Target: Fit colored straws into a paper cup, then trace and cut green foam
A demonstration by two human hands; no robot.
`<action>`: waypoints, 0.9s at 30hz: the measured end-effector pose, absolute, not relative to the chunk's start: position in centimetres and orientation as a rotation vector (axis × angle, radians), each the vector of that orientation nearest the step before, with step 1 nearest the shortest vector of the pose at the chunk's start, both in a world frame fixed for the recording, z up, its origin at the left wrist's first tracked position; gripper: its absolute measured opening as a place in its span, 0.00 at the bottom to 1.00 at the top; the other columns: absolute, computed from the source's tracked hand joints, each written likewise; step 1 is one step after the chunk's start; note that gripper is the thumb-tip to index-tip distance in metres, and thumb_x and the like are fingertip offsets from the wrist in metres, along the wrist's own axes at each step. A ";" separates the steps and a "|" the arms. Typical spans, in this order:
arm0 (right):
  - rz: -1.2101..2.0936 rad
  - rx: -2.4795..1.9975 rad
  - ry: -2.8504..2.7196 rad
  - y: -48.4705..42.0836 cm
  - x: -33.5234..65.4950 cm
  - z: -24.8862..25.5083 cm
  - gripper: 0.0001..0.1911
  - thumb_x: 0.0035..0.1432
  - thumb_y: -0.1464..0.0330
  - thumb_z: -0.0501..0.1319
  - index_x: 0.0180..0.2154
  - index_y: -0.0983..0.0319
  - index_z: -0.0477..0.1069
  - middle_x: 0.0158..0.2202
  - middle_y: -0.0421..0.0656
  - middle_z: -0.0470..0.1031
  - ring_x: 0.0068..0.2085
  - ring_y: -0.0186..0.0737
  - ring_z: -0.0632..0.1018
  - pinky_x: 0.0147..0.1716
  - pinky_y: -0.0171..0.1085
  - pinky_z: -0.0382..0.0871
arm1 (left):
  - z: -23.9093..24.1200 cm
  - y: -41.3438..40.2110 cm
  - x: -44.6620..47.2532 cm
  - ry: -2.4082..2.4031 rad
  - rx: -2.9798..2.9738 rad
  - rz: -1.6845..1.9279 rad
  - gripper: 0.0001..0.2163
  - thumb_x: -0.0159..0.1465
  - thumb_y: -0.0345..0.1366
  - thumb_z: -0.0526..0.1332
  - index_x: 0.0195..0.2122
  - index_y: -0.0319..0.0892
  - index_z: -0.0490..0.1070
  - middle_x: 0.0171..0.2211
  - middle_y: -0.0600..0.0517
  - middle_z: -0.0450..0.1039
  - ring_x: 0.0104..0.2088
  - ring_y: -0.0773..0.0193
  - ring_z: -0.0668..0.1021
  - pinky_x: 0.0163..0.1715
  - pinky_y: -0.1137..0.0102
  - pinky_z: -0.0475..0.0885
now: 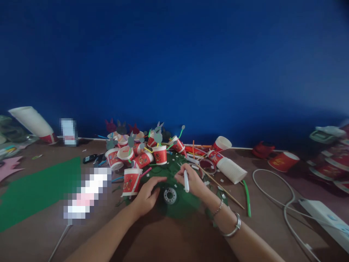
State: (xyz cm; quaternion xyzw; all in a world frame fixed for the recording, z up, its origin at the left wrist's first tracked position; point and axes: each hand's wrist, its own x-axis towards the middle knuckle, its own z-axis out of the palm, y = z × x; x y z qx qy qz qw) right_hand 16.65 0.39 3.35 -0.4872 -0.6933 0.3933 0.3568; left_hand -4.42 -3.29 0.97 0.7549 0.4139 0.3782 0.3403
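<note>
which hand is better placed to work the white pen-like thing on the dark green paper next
Right, most likely: the right hand grips the white pen-like thing above the dark green paper. The left hand shows no tool and reaches over the paper, so it seems better suited to steadying.

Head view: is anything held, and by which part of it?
The right hand grips a white pen toward its far end, hidden in the grip; the left hand visibly holds nothing.
</note>
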 end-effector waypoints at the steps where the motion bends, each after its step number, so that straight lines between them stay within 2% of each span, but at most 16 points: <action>1: 1.074 -1.214 -1.801 0.1 16.4 3.1 0.13 0.51 0.68 0.57 0.28 0.57 0.50 0.27 0.37 0.71 0.24 0.34 0.69 0.25 0.33 0.62 | 1.2 -3.4 -4.4 1.107 1.962 1.023 0.14 0.62 0.27 0.49 0.47 0.41 0.67 0.46 0.46 0.72 0.47 0.60 0.73 0.49 0.64 0.67; 5: 1.159 -1.076 -2.042 -0.8 16.4 3.4 0.17 0.42 0.76 0.61 0.30 0.58 0.52 0.38 0.41 0.73 0.34 0.36 0.71 0.34 0.34 0.64 | 2.0 -3.8 -4.2 1.153 2.032 1.096 0.15 0.57 0.21 0.48 0.34 0.40 0.71 0.33 0.50 0.74 0.36 0.63 0.75 0.38 0.70 0.69; 8: 1.097 -1.020 -2.208 -1.5 16.6 3.8 0.19 0.39 0.78 0.62 0.30 0.59 0.55 0.40 0.41 0.71 0.41 0.38 0.70 0.41 0.35 0.63 | 2.2 -3.8 -4.1 1.200 2.055 1.101 0.15 0.53 0.18 0.48 0.28 0.41 0.71 0.28 0.52 0.73 0.32 0.65 0.75 0.34 0.72 0.69; 12: 0.968 -1.016 -2.347 -2.0 16.4 3.6 0.19 0.39 0.79 0.61 0.34 0.59 0.61 0.36 0.39 0.65 0.38 0.37 0.68 0.39 0.34 0.63 | 1.9 -3.5 -4.1 1.256 2.013 1.119 0.15 0.53 0.19 0.48 0.28 0.41 0.71 0.28 0.52 0.74 0.31 0.66 0.75 0.33 0.73 0.69; 16: 0.972 -1.032 -2.367 -2.0 16.4 3.4 0.21 0.40 0.80 0.61 0.38 0.59 0.62 0.35 0.38 0.64 0.39 0.37 0.68 0.40 0.34 0.63 | 1.4 -3.2 -4.4 1.273 2.020 1.134 0.15 0.53 0.19 0.47 0.28 0.41 0.71 0.28 0.53 0.74 0.31 0.66 0.75 0.33 0.74 0.69; 27: 0.909 -1.068 -2.410 -2.0 16.4 3.5 0.19 0.40 0.78 0.62 0.36 0.59 0.61 0.35 0.39 0.65 0.38 0.38 0.67 0.38 0.34 0.63 | 1.4 -3.4 -4.3 1.275 2.063 1.086 0.15 0.53 0.19 0.48 0.27 0.41 0.71 0.28 0.52 0.74 0.31 0.65 0.76 0.33 0.72 0.70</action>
